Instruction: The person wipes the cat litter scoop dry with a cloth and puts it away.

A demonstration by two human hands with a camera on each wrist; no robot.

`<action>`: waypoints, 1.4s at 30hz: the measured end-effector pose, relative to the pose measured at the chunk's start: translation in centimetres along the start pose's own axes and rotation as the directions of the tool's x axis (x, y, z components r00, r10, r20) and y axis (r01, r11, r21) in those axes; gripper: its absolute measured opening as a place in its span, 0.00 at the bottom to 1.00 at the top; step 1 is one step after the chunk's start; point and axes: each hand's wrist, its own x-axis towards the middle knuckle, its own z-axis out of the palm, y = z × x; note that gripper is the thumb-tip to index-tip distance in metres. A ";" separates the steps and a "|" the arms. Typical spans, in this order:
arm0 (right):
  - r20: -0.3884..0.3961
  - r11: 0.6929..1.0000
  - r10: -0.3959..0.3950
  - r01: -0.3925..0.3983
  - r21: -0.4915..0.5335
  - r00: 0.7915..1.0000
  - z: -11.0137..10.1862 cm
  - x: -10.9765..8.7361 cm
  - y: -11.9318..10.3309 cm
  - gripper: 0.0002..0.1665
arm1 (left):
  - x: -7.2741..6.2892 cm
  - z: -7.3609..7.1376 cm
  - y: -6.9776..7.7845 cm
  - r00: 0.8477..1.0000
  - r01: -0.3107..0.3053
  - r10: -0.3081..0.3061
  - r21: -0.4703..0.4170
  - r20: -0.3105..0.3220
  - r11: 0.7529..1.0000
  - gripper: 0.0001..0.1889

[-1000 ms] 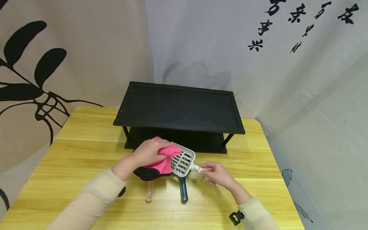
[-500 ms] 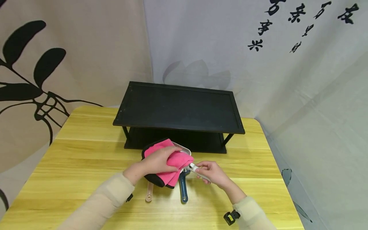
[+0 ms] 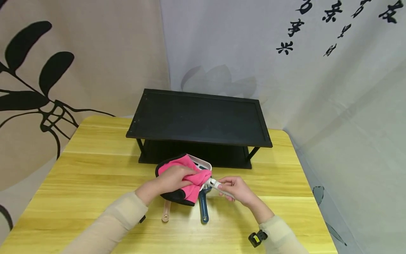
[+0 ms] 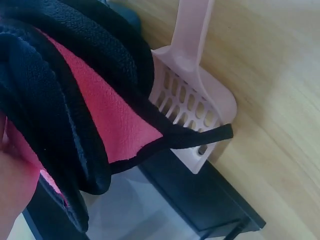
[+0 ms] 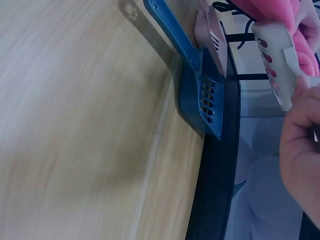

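My left hand (image 3: pixel 172 180) grips a pink cloth (image 3: pixel 192 192) with black edging, bunched against the slotted head of a white litter scoop (image 3: pixel 204 163). Between the fingers and thumb of my right hand (image 3: pixel 238 190) is that scoop's handle, which slants toward the lower right. The cloth hides much of the scoop head; in the right wrist view the white scoop (image 5: pixel 275 65) shows pink through its slots. A blue litter scoop (image 3: pixel 203 209) and a pale pink litter scoop (image 4: pixel 192 95) lie below the hands, partly covered by the cloth in the head view.
A black two-level rack (image 3: pixel 200 118) stands at the back of the wooden table (image 3: pixel 95 176), just beyond the hands. The pink and blue scoops lie with their heads toward it. A printed cloth backdrop (image 3: pixel 215 42) hangs behind.
The left hand has moved the cloth rightward and down over the white scoop's head toward its neck, then shifted only slightly. The right hand keeps its grip on the handle.
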 end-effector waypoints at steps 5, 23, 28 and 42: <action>0.000 1.000 -0.027 0.027 0.015 1.000 -0.4 -0.1 -0.3 0.21 | 0.3 -0.2 0.2 0.998 -0.012 0.015 0.051 -0.055 0.999 0.15; -0.021 0.998 -0.055 0.055 0.029 0.998 -1.3 -0.4 -1.1 0.22 | -0.6 -0.8 -1.4 0.931 0.068 -0.072 -0.024 -0.358 0.997 0.22; -0.022 0.996 -0.086 0.087 0.033 0.996 -1.5 -0.7 -1.3 0.22 | -0.6 -0.3 -1.6 0.903 0.125 -0.189 -0.185 -0.386 0.975 0.27; 0.000 0.994 -0.106 0.106 -0.018 0.994 -1.8 -1.1 -0.2 0.22 | -1.6 -0.5 -2.0 0.864 0.202 -0.358 -0.407 -0.354 0.891 0.27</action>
